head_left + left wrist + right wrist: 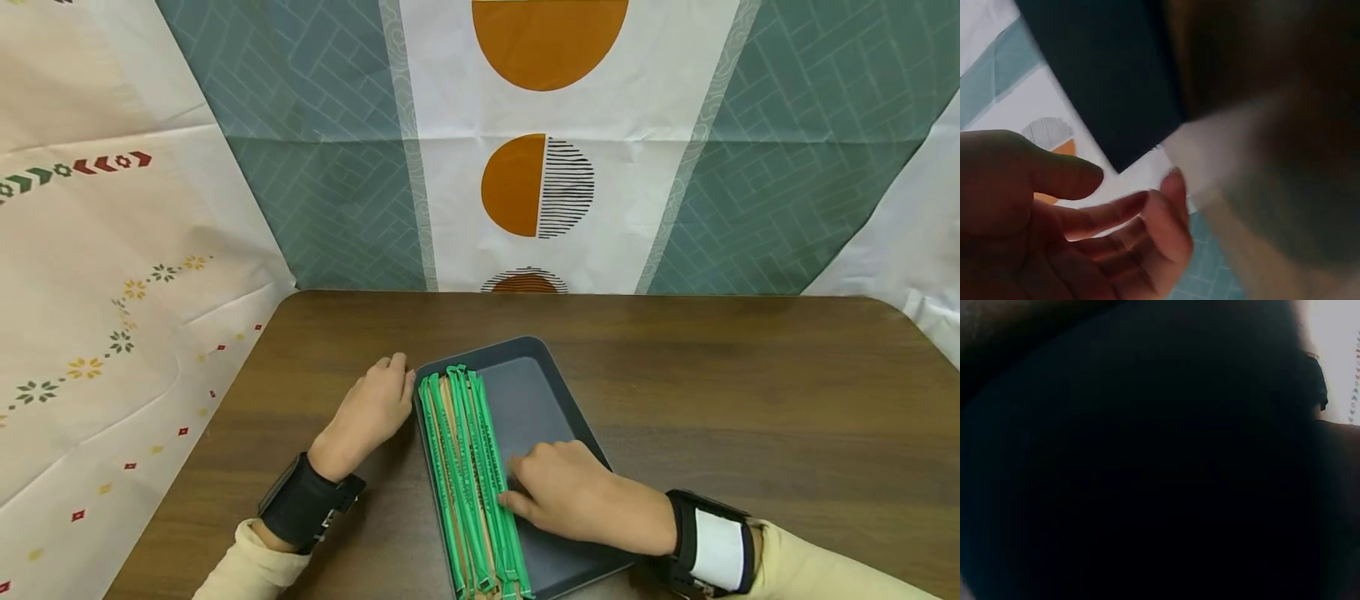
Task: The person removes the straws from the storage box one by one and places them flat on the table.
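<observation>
A dark grey baking tray point(551, 408) lies at a slant on the table. Along its left side runs a row of several wrapped chopsticks point(480, 467), long and slim in green and tan wrappers with dark print. My left hand point(378, 400) is beside the tray's back left corner, fingers loosely bent and nothing gripped between them in the left wrist view. Over the tray, my right hand point(570, 487) has its thumb extended to the right side of the chopsticks, while its other fingers bend down, partly hidden. Almost all of the right wrist view is dark.
The brown wooden table point(757, 400) extends to both sides of the tray. Behind it hangs a green and white cloth point(450, 208) with orange shapes. A pale patterned cloth point(135, 275) hangs at the left. Both wrists wear black straps point(300, 504).
</observation>
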A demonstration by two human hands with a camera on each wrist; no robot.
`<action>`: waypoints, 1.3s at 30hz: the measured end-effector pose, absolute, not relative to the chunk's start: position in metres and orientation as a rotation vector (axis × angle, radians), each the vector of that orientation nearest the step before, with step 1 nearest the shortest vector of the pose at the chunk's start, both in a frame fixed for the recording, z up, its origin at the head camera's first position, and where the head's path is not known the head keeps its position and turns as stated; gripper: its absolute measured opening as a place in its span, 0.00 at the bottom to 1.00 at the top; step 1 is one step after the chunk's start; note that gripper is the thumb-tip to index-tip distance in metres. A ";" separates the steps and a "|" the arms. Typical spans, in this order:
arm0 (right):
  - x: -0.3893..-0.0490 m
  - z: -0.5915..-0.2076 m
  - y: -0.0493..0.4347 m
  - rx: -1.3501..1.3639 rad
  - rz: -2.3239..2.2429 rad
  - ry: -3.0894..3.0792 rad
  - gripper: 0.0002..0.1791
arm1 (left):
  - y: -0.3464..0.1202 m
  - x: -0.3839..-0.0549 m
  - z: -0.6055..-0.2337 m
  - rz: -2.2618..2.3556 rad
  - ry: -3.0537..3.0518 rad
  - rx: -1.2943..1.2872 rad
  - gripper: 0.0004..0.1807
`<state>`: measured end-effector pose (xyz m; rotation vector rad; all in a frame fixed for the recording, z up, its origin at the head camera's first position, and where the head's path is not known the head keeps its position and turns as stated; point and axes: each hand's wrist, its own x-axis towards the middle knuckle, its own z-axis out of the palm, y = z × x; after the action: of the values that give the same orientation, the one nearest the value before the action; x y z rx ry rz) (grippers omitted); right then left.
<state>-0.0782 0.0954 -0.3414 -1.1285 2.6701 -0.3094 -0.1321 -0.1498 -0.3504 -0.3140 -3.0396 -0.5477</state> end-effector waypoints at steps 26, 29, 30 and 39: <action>-0.067 -0.371 0.082 -0.900 -0.621 2.692 0.23 | -0.138 -0.133 -0.364 -0.561 -3.085 -0.296 0.13; -0.064 -0.370 0.085 -0.903 -0.645 2.682 0.22 | -0.136 -0.136 -0.364 -0.538 -3.061 -0.308 0.14; -0.063 -0.370 0.086 -0.913 -0.648 2.685 0.21 | -0.136 -0.136 -0.364 -0.534 -3.059 -0.310 0.14; -0.066 -0.359 0.090 -0.977 -0.713 2.675 0.21 | -0.138 -0.136 -0.364 -0.587 -3.155 -0.233 0.20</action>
<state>-0.0655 0.0898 -0.3589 -0.9769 2.6753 -0.7135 -0.1362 -0.1381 -0.3637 -0.2326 -3.1551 -0.5875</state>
